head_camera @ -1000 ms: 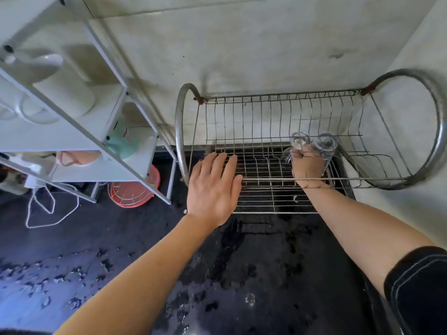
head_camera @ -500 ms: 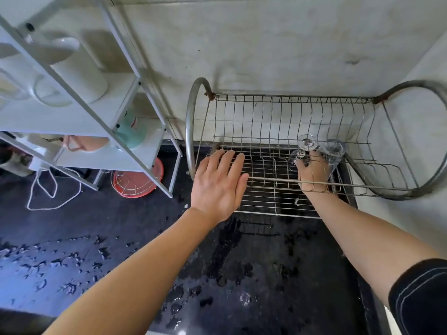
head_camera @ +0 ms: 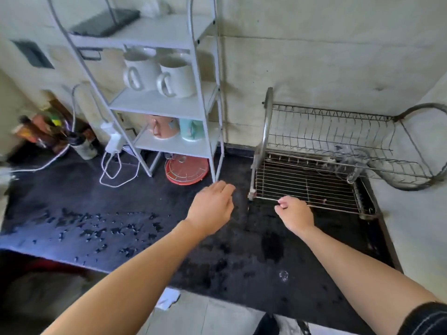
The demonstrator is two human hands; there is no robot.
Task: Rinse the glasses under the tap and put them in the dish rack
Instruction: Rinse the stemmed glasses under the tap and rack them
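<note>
Clear glass, blurred: the glasses [head_camera: 349, 163] sit on the lower tier of the dish rack [head_camera: 264, 131], back-right corner. Long axis looks roughly upright, but I can't tell which end is up. From your grips they lie ahead and to the right. Your right hand [head_camera: 294, 213] is nearer, just off the rack's front rail, fingers curled in on nothing. Your left hand [head_camera: 210, 209] hangs loosely curled and empty over the wet black surface [head_camera: 72, 197]. No tap in view.
</note>
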